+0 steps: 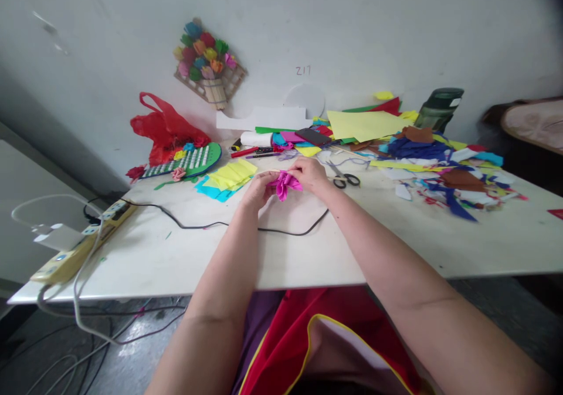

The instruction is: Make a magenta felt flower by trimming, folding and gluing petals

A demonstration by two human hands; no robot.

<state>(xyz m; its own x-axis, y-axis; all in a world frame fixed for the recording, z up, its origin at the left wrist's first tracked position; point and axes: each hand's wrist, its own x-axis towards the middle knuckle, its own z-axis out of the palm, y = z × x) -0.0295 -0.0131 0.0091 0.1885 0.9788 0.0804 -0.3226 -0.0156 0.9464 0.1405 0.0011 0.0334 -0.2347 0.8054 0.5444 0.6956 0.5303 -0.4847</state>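
Observation:
A bright magenta crepe-paper flower (285, 186) with ruffled petals is held between my two hands above the white table (303, 260). My left hand (259, 187) pinches its left side, fingers closed. My right hand (310, 174) grips the upper right of the flower, its fingers bent over the paper. The fingertips are partly hidden by the petals and the hands. Just right of my right hand lie black-handled scissors (346, 181). To the left, yellow paper sheets (231, 175) rest over blue paper sheets (214, 191).
A black cable (206, 226) crosses the table under my forearms to a power strip (88, 239). Coloured scraps (466, 178) pile up at right beside a dark green bottle (440, 110). A red plastic bag (165, 128) and a green flower-decorated board (197, 159) stand back left.

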